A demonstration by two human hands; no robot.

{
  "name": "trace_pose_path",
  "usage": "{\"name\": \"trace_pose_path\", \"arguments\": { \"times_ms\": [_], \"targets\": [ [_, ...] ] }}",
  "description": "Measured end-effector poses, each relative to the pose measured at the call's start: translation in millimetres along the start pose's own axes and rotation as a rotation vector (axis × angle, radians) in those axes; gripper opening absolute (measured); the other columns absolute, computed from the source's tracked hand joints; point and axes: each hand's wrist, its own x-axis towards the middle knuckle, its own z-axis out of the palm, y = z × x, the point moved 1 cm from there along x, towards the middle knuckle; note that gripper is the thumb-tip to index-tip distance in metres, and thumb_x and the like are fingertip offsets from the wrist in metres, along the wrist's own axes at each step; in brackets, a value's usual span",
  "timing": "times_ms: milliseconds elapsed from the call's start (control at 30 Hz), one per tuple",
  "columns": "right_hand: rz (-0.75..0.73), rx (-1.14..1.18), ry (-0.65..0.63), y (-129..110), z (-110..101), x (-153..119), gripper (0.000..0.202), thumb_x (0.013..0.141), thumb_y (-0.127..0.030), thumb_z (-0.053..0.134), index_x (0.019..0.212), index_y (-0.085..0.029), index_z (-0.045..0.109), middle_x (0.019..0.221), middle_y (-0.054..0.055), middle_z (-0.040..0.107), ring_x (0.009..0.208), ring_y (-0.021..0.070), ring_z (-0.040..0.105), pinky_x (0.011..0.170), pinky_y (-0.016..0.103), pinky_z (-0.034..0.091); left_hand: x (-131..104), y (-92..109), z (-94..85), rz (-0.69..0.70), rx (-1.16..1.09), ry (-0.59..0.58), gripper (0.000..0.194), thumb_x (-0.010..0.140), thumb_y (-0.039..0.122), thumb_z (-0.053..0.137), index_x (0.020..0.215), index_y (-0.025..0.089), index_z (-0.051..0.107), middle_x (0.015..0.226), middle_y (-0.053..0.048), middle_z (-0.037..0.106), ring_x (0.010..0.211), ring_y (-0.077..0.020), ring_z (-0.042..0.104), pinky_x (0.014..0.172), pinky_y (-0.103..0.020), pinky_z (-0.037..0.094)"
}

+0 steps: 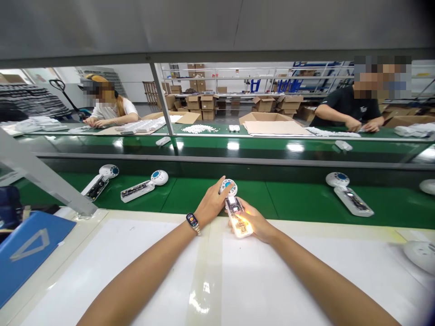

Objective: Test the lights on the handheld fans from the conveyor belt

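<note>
Between my hands is a white handheld device (232,203) with a round, blue-centred head and a long body whose circuit board is exposed. Its lower end glows bright yellow-orange. My left hand (213,201), with a watch (192,221) on the wrist, grips the round head from the left. Fingers of my right hand (256,222) wrap the body from the right, the thumb lying over the lit board. The device is held above the front edge of the green belt (190,192), tilted toward me.
Similar white devices lie on the belt, one (146,185) to the left and another (350,194) to the right. A blue folder (34,249) rests at the left of the white worktop (136,262). A slanted metal post (50,176) stands nearby. Two people work across the line.
</note>
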Motion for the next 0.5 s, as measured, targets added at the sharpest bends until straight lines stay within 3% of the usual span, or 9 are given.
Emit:
{"name": "trace_pose_path", "arguments": {
  "times_ms": [200, 367, 500],
  "targets": [
    [-0.005, -0.005, 0.022, 3.9, -2.6, 0.8, 0.047, 0.079, -0.025, 0.058, 0.122, -0.028, 0.037, 0.078, 0.0, 0.059, 0.067, 0.0177, 0.064, 0.059, 0.033, 0.053, -2.2, -5.7, 4.6, 0.023, -0.019, 0.016, 0.052, 0.083, 0.01, 0.043, 0.132, 0.022, 0.031, 0.143, -0.015, 0.022, 0.123, -0.0281, 0.037, 0.093, -0.043, 0.041],
    [0.008, 0.054, -0.07, 0.5, -4.8, -0.5, 0.059, 0.074, -0.02, 0.064, 0.125, -0.029, 0.035, 0.09, 0.001, 0.056, 0.081, 0.0203, 0.064, 0.066, 0.033, 0.053, -3.2, -7.0, 4.4, -0.014, -0.042, 0.008, 0.052, 0.083, 0.011, 0.043, 0.133, 0.02, 0.031, 0.142, -0.016, 0.023, 0.125, -0.0279, 0.034, 0.095, -0.042, 0.041],
    [-0.002, 0.046, -0.095, 0.0, -6.6, -0.7, 0.06, 0.074, -0.019, 0.065, 0.125, -0.03, 0.035, 0.091, 0.001, 0.056, 0.08, 0.0188, 0.064, 0.069, 0.034, 0.053, -3.3, -6.5, 3.9, -0.014, -0.063, 0.007, 0.052, 0.082, 0.009, 0.043, 0.132, 0.022, 0.032, 0.143, -0.014, 0.022, 0.127, -0.0274, 0.032, 0.096, -0.043, 0.04]
  ]
}}
